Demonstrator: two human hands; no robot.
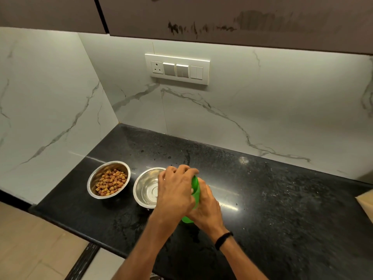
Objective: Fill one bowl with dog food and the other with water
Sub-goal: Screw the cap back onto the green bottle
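Note:
Two steel bowls stand side by side on the black stone counter (272, 199). The left bowl (94, 178) holds brown dog food pellets (111, 181). The right bowl (144, 187) looks shiny inside; I cannot tell whether it holds water. Just right of it stands a green bottle (196, 190), mostly hidden by my hands. My right hand (207, 209) is wrapped around the bottle's body. My left hand (175, 190) is closed over its top, where the cap would be.
White marble-look walls meet in a corner behind the bowls, with a switch and socket plate (177, 69) on the back wall. Dark cabinets hang overhead. The counter's front edge runs diagonally at lower left. A beige object (366, 203) shows at the right edge.

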